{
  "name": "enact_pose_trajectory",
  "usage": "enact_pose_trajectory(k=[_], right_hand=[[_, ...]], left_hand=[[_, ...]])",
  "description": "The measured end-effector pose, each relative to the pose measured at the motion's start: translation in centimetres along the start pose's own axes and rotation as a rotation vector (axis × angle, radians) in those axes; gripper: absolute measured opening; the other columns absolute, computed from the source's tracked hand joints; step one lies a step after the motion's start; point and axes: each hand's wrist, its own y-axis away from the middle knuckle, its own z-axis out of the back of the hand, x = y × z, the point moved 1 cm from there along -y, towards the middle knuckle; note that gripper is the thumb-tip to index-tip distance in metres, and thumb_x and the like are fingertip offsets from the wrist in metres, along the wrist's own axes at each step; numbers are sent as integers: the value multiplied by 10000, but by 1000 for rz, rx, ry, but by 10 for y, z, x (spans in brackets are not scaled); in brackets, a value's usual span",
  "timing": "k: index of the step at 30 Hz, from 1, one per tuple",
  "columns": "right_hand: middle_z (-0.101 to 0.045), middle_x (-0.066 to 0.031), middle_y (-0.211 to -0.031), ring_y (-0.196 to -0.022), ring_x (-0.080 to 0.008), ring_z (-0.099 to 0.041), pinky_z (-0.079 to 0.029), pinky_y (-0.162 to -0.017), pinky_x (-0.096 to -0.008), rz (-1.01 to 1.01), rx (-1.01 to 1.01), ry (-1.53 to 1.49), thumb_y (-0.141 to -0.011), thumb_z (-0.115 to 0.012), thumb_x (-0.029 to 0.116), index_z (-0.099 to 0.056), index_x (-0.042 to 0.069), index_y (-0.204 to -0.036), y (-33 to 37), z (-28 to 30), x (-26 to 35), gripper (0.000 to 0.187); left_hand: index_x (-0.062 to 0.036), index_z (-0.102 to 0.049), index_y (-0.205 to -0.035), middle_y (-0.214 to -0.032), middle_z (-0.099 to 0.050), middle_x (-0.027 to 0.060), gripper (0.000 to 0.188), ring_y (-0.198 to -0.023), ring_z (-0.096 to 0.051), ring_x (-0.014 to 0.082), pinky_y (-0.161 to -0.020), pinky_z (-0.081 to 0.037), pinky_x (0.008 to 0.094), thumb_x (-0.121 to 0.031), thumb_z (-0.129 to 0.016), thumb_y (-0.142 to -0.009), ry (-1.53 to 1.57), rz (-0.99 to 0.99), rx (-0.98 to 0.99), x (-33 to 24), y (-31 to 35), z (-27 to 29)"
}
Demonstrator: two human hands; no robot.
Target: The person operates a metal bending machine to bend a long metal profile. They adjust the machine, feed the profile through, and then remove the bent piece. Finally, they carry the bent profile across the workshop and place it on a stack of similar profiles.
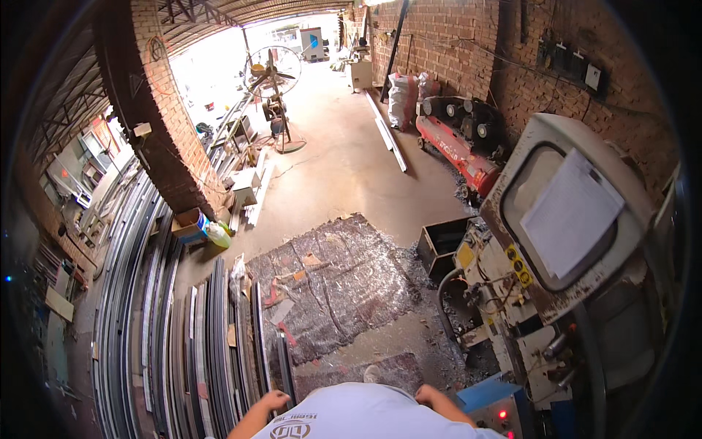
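Low in the view, my left hand [275,400] hangs beside my white shirt [358,411]. Its fingers look loosely curled, and I see nothing in them. Closest to it is a bundle of long dark metal profiles [213,329], lying on the floor to the left. On the other side of the shirt is my right hand [425,394], small in the view and also curled, with nothing visible in it. A machine [512,322] with a control box stands to its right. The tip of a shoe [371,373] shows on a dark mat below me.
A worn, chip-strewn mat [329,293] lies ahead. Right, a papered machine hood [537,197], a dark bin [442,245] and a red air compressor [457,150] line the wall. Left stands a brick pillar [175,110]; a large fan [274,95] stands farther off.
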Motion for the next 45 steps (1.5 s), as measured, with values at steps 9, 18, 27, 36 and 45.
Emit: enact_pose_trajectory(k=[9,18,27,36,45], right_hand=[[-708,-80,-748,-670,-153,-656,-522,-668,-328,69,-439,-113,-853,-651,366,-734,21,-866,-115,362,164,355],[-704,-78,-717,-590,-165,-646,-537,-583,-337,-152,-223,-172,-741,-739,283,-756,74,-848,-214,419,194,235],[-718,-95,-765,-674,-191,-674,-539,-667,-337,-179,-110,-350,-719,-726,342,-763,97,-835,-335,500,258,273],[-709,-113,-764,-722,-237,-682,-543,-717,-366,-104,-159,-83,-728,-680,460,-759,129,-755,-522,817,341,341],[-656,-97,-657,-618,-180,-621,-507,-652,-353,-1,-557,-396,-895,-560,439,-686,54,-667,-647,1181,495,465]], left_hand=[[-10,-683,-1082,-992,-701,151,477,-895,-666,233,-800,-517,368,-432,-615,-871,274,46,13,-22,-171,12],[-19,-700,-1030,-949,-709,147,445,-850,-671,234,-780,-522,374,-424,-615,-868,16,-60,187,-110,-402,226],[-13,-655,-1084,-1021,-687,165,389,-945,-656,245,-826,-504,364,-329,-626,-860,188,-222,-523,-404,-555,603],[-37,-689,-1046,-988,-708,146,434,-886,-666,229,-804,-520,392,-416,-648,-840,29,-29,-42,-487,-684,587],[-43,-646,-1165,-1181,-637,186,539,-1081,-609,317,-927,-470,414,-495,-558,-886,205,73,166,-508,-868,592]])
